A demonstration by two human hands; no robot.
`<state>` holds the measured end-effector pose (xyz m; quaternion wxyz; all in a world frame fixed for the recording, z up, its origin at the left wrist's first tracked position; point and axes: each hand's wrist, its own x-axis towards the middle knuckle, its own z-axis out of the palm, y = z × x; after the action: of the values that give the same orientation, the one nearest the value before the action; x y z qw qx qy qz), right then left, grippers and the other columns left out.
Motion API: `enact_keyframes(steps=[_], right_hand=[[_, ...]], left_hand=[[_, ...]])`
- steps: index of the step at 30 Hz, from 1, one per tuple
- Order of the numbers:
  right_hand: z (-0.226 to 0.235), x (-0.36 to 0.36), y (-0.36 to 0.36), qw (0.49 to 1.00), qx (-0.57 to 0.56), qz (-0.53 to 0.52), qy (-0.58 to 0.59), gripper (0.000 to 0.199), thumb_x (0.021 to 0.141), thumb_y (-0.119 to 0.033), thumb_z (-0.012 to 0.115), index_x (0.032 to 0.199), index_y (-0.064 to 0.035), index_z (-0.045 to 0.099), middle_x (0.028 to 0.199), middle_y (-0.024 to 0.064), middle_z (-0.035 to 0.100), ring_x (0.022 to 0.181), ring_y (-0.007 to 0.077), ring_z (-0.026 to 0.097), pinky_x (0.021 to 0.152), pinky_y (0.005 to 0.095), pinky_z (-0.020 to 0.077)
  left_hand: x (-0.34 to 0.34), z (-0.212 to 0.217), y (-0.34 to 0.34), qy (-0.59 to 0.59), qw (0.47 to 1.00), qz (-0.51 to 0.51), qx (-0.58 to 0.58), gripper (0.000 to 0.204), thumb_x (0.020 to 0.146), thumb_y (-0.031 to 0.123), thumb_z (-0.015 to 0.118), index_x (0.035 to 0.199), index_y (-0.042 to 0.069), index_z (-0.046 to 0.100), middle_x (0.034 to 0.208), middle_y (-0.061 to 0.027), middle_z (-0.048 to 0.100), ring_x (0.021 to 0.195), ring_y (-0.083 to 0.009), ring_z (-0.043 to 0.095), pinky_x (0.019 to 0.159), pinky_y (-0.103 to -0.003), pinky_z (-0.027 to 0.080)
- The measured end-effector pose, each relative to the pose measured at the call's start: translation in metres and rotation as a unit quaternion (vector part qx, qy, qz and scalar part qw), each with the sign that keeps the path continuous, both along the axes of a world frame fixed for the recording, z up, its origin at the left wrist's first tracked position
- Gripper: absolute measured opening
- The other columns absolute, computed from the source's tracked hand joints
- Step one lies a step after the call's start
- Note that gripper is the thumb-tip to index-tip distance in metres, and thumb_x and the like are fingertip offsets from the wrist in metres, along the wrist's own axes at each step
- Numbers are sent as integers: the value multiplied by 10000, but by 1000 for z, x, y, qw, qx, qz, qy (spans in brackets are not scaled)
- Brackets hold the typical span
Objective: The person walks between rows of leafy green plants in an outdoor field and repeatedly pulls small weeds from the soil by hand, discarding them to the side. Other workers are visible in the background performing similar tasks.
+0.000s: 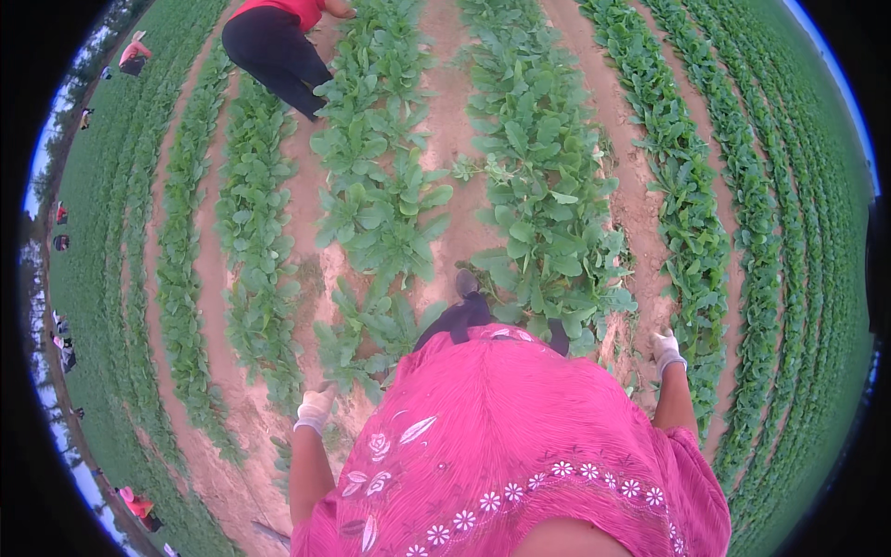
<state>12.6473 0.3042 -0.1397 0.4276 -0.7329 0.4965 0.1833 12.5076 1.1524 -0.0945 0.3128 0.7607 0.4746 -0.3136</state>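
I look down over my pink embroidered top at rows of leafy green plants [543,195] in sandy soil. My left hand [316,407], in a pale glove, hangs low beside a small leafy plant [357,339] and seems to hold nothing; its fingers are hard to read. My right hand [665,351], also in a pale glove, hangs above the bare soil strip [640,213] between two plant rows, fingers curled loosely, nothing visibly in it. My foot [467,281] stands in the furrow ahead.
Another person in a red top and black trousers [277,51] bends over the row at the upper left. Several more people work far off along the left rim. Green plant rows [251,232] run away on both sides with sandy furrows between.
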Motion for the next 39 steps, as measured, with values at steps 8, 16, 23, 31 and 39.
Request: enact_keyframes(steps=[8,16,23,31,39], right_hand=[[-18,17,49,984,86,-114,109,123,936,-159,550,1018,-81,598,704,79,621,436,169,502,364,331,359],[-62,39,69,957,196,-76,202,82,925,-121,574,988,-88,614,710,55,612,495,163,506,429,337,390],[-109,209,58,981,153,-94,-71,348,921,-200,618,1254,-108,577,885,67,694,638,161,621,516,322,487],[-99,241,108,959,178,-219,7,176,899,-97,558,1067,-146,531,659,1,495,463,109,425,407,298,347],[-72,358,113,950,136,-263,101,45,918,-126,536,896,-158,514,626,4,478,445,131,427,394,325,359]], left_hand=[[132,34,16,31,995,-94,-26,597,900,466,649,1310,33,628,1245,-187,675,1154,-310,629,996,-374,457],[201,56,0,-82,994,-58,-39,460,941,380,636,1271,61,670,1220,-113,699,1119,-216,625,1004,-339,441],[260,13,8,5,982,-167,-87,419,922,360,639,1251,104,685,1207,-141,705,1142,-277,653,993,-373,476],[521,44,38,-157,968,-190,-35,393,947,298,638,1245,46,678,1154,-137,716,1037,-179,652,925,-321,491],[634,37,43,-161,979,-104,-71,439,934,378,636,1250,77,682,1176,-160,710,1099,-249,658,952,-353,487]])
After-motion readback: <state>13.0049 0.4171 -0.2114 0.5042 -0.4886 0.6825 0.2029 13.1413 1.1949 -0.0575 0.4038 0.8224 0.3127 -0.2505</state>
